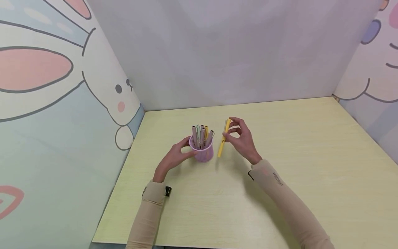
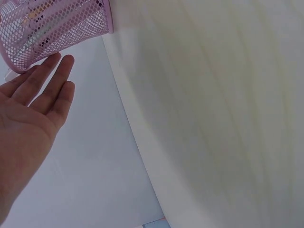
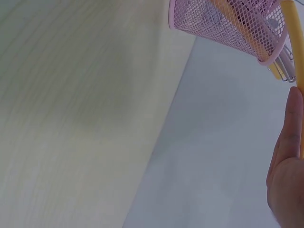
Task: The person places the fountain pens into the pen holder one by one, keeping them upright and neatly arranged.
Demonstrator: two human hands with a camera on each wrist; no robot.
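Note:
A pink mesh pen holder (image 1: 205, 155) stands upright on the table with several pens (image 1: 202, 135) in it, mostly mauve, plus a mint one and a yellow one. My left hand (image 1: 174, 157) holds the holder from its left side, thumb at the front and fingers behind; in the left wrist view the fingers (image 2: 57, 85) touch near its rim. To the right of the holder, my right hand (image 1: 244, 141) pinches a yellow pen (image 1: 221, 147) by its upper part. That pen is tilted, lower end apart from the tabletop. The left thumb is out of the left wrist view.
The light wood-look table (image 1: 295, 155) runs out to both sides. A pale wall (image 1: 224, 55) rises behind it, and a rabbit-printed panel (image 1: 62, 145) borders its left edge. A black clip-like piece (image 1: 168, 191) sits by the left cuff.

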